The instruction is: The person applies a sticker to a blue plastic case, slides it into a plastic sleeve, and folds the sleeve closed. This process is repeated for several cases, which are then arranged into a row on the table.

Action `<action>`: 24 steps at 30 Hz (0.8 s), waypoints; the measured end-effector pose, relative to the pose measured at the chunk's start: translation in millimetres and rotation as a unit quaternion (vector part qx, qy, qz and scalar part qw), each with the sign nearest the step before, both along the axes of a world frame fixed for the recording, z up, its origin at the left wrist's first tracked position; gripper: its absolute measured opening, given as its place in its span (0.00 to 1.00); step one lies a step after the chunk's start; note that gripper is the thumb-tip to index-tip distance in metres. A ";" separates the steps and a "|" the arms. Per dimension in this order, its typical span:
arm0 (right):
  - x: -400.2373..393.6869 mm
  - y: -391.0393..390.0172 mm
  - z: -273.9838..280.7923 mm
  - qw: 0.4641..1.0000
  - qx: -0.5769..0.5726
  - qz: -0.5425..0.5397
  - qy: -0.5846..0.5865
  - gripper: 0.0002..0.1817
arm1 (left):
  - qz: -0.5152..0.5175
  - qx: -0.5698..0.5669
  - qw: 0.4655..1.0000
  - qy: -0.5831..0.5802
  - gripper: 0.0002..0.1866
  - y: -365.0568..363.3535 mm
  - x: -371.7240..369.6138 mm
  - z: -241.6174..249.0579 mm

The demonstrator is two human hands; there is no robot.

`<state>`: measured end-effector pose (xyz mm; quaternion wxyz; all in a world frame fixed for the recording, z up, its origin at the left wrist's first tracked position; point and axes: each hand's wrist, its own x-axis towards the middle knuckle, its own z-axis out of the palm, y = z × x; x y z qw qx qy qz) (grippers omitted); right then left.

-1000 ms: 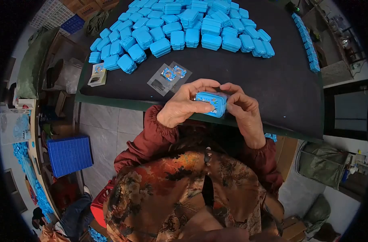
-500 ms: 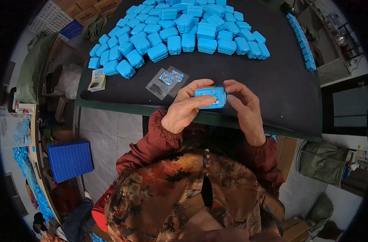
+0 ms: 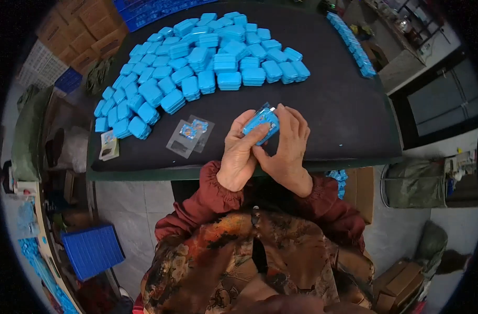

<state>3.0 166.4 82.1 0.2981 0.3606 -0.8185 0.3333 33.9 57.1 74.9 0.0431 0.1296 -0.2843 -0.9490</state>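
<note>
A small light-blue case [image 3: 270, 121] with a colourful printed picture on its face is held above the near part of the black table. My left hand [image 3: 238, 157] is closed around its left side, thumb lying across the printed face. My right hand [image 3: 288, 149] is closed on the right side, with its fingertips at the upper right edge and its thumb near the lower edge. A shiny bit shows at the case's top edge, too small to make out. Left of my hands lie clear sheets [image 3: 182, 146] with printed blue stickers [image 3: 188, 131].
Many plain blue cases [image 3: 172, 101] are stacked across the black table [image 3: 322, 125]. A small printed card pack [image 3: 109, 145] lies at the left edge. A row of blue pieces [image 3: 351, 44] lines the far right edge. A blue crate [image 3: 92, 252] stands at lower left.
The case has tilted, its right end turning upward. My right hand has moved in from beside it onto its right edge. The whole view has shifted, so the table appears lower and further left.
</note>
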 end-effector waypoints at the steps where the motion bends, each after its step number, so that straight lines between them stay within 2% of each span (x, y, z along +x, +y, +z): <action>1: -2.7 3.5 2.0 1.000 -0.007 -0.003 0.015 0.48 | -0.028 0.009 1.000 0.005 0.28 1.5 -2.6 1.3; 4: -16.1 31.3 22.9 1.000 -0.016 -0.008 -0.015 0.46 | -0.094 0.034 0.994 0.044 0.31 6.5 -9.0 6.0; 6: -38.1 64.1 42.5 0.994 -0.063 -0.025 -0.084 0.46 | -0.117 0.035 0.991 0.055 0.31 4.5 -5.9 5.3; 7: -56.4 87.6 50.9 0.989 -0.059 -0.058 -0.122 0.46 | -0.094 -0.141 0.980 0.102 0.29 3.4 -4.3 1.3; 9: -100.5 135.6 58.9 0.960 -0.094 -0.126 -0.230 0.48 | -0.037 -0.450 0.872 0.187 0.22 -1.6 0.9 -7.7; 11: -149.1 186.8 51.2 0.933 -0.080 -0.218 -0.276 0.49 | -0.050 -0.581 0.787 0.203 0.20 -5.7 10.9 -17.7; 13: -195.0 229.3 36.2 0.887 -0.085 -0.300 -0.341 0.51 | -0.067 -0.627 0.749 0.202 0.18 -5.0 16.9 -38.1; 14: -220.0 247.6 26.5 0.887 -0.090 -0.300 -0.338 0.51 | -0.060 -0.651 0.724 0.220 0.19 -5.6 18.9 -48.9; 16: -263.8 276.6 3.0 0.823 -0.051 -0.420 -0.380 0.53 | -0.054 -0.674 0.698 0.235 0.19 -3.1 21.1 -47.7; 18: -291.9 285.9 -13.0 0.814 -0.079 -0.434 -0.377 0.54 | -0.054 -0.677 0.693 0.240 0.18 -3.5 19.3 -48.4; 21: -323.7 295.2 -31.1 0.806 -0.115 -0.451 -0.365 0.55 | -0.057 -0.645 0.733 0.211 0.17 -4.4 19.6 -55.0; 24: -350.3 297.2 -42.0 0.801 -0.136 -0.454 -0.365 0.56 | -0.039 -0.653 0.717 0.240 0.16 -3.9 15.8 -55.2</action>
